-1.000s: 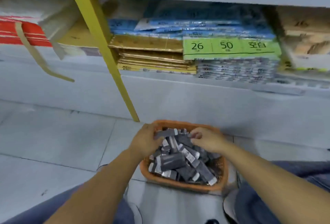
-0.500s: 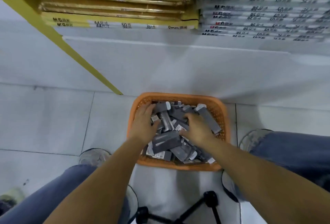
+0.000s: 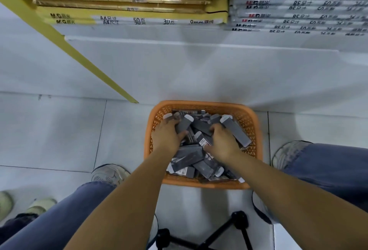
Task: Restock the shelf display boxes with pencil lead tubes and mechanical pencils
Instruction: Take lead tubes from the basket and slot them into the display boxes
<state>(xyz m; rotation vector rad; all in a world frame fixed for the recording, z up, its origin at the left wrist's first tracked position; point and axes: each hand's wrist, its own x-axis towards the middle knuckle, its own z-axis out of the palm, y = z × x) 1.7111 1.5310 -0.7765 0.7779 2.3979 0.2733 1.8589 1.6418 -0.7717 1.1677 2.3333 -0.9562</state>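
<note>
An orange plastic basket (image 3: 247, 114) stands on the floor between my knees, filled with several grey pencil lead tubes with white caps. My left hand (image 3: 166, 135) is inside the basket and grips a grey lead tube (image 3: 184, 125) between thumb and fingers. My right hand (image 3: 223, 143) is also in the basket, its fingers curled round grey lead tubes (image 3: 202, 127) in the pile. Another long grey tube (image 3: 238, 132) lies just right of that hand.
A low white shelf base (image 3: 199, 66) runs behind the basket, with a yellow upright (image 3: 79, 58) at the left. Stacked notebook packs (image 3: 127, 4) and clear-wrapped pads (image 3: 298, 10) fill the shelf above. My shoes (image 3: 108, 174) flank the basket; a black tripod leg (image 3: 227, 227) is below.
The view has tilted down from the shelf to the basket. Both hands have dug deeper into the tubes, and the left hand now closes round one tube.
</note>
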